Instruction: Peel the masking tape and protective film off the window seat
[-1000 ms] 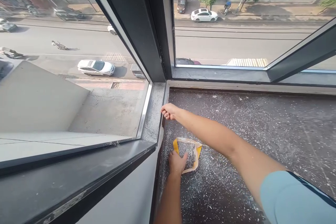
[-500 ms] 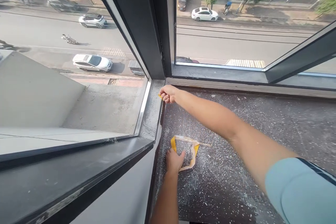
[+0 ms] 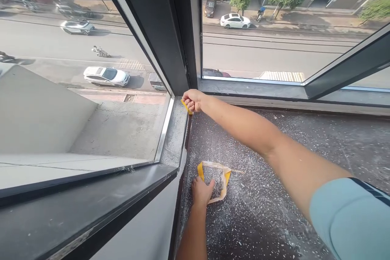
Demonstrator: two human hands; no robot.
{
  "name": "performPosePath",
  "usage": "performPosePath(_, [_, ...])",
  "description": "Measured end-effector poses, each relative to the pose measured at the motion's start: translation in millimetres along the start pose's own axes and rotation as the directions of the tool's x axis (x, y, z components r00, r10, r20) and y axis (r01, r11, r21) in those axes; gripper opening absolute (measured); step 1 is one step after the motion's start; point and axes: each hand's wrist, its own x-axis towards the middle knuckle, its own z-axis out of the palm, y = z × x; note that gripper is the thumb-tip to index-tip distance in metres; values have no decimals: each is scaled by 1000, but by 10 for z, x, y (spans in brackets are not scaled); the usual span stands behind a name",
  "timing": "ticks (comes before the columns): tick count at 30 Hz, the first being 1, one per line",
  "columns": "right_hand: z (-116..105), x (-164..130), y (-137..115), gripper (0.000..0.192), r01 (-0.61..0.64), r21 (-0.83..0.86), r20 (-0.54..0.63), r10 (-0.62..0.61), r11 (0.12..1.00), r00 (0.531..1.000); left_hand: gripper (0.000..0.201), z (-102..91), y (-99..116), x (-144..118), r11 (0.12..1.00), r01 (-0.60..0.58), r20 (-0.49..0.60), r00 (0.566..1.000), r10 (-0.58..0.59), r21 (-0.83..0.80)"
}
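Observation:
My right hand (image 3: 193,100) is closed in a pinch at the window corner. From its fingers shows a short piece of yellow tape (image 3: 184,105), lying against the inner edge of the grey window frame (image 3: 175,134). My left hand (image 3: 201,191) leans on the dark sill (image 3: 258,203), thumb spread away from the fingers. Just beyond its fingertips and beside its thumb lies a loose, bent strip of yellow-and-whitish tape (image 3: 226,178), forming a rough loop. Whether the left fingertips touch that strip I cannot tell.
White flecks and dust cover the sill. A dark upright post (image 3: 170,28) stands at the corner between two glass panes. On the left a slanting lower frame (image 3: 91,199) runs above a white wall (image 3: 143,219). Outside lie a street and parked cars.
My right hand has shifted slightly, and more of the yellow tape shows at its fingers. My left hand stays by the loose strip. The view has tilted a little.

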Motion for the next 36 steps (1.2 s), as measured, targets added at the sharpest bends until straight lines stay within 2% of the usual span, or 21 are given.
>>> performPosePath(18, [-106, -284, -557, 35, 174, 5, -64, -173, 985, 983, 57, -11, 12, 24, 1000, 25, 14, 1000, -25, -12])
performPosePath(30, [-214, -467, -727, 29, 326, 64, -118, -318, 943, 941, 59, -21, 28, -2, 1000, 5, 6, 1000, -5, 1])
performPosePath(36, [-337, -505, -757, 30, 402, 103, -185, -380, 910, 906, 58, -20, 31, -7, 1000, 8, 1, 1000, -8, -5])
